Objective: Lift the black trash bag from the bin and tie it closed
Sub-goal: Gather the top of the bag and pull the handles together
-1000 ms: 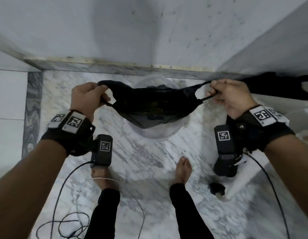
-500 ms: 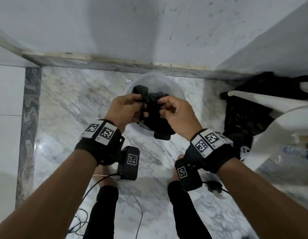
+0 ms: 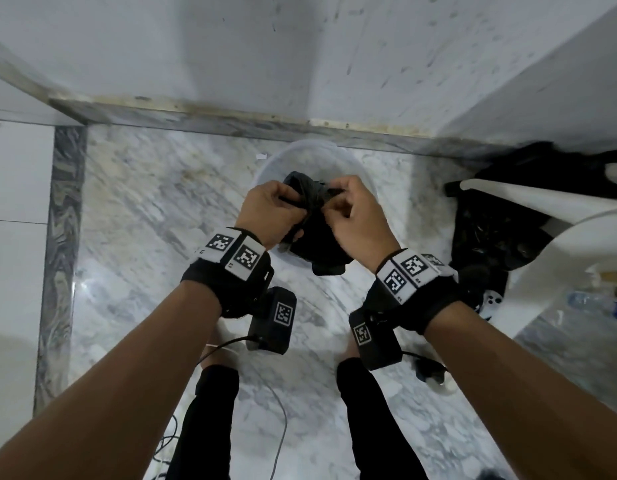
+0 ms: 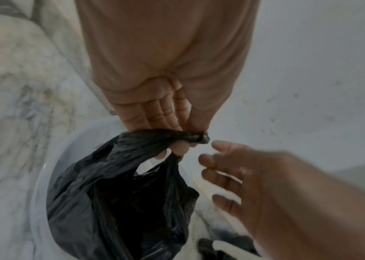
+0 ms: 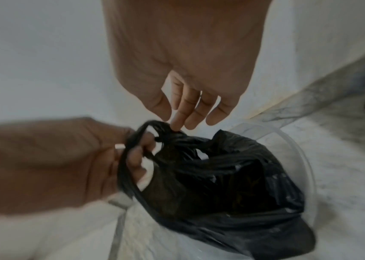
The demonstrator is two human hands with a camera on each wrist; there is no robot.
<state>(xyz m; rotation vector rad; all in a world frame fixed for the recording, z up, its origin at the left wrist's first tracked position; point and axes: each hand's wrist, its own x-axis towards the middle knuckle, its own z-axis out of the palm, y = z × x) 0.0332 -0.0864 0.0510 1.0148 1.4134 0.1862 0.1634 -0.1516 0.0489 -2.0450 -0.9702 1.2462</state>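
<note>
Black trash bag (image 3: 319,244) held above the bin (image 3: 265,168), left hand (image 3: 269,211) gripping its gathered handles, right hand (image 3: 355,216) loose-fingered, fingertips touching the knot.

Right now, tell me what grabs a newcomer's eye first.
The crumpled black plastic trash bag hangs mid-frame above the round translucent white bin by the wall. The left hand grips its gathered handles; the right hand works beside them, fingertips at the twist.
</note>
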